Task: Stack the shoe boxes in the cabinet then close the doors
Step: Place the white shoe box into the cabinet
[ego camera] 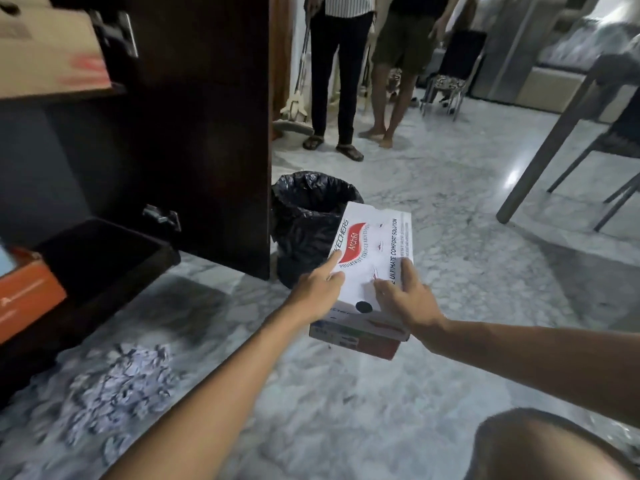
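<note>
Your left hand (320, 284) and right hand (407, 294) grip near end of white Skechers shoe box (372, 252), held above marble floor (346, 393), just beside black-lined bin (304, 216). Open cabinet door (207, 133) at left; orange shoe box (24, 292) on bottom shelf.

Matt white cardboard shoe box (372, 251), glossy marble floor (433, 188), dark wooden cabinet door (204, 133).

Head camera looks forward, downward.

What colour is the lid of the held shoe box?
White with a red logo patch, in the head view: shoe box.
</note>
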